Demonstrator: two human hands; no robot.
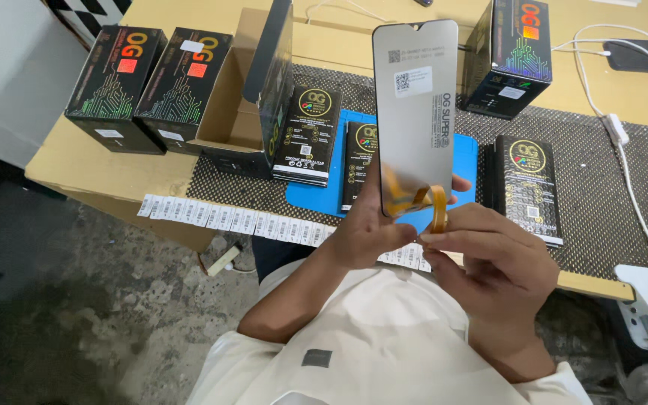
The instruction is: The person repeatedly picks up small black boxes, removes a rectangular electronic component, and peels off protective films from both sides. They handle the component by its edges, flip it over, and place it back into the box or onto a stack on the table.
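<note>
Phone screen panel (415, 112) upright — long axis vertical; notch topmost.

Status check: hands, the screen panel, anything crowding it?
Left hand holds screen panel upright by its lower edge. Right hand pinches the orange flex cable. Nothing touching the panel; black packs lie on the mat below.
</note>
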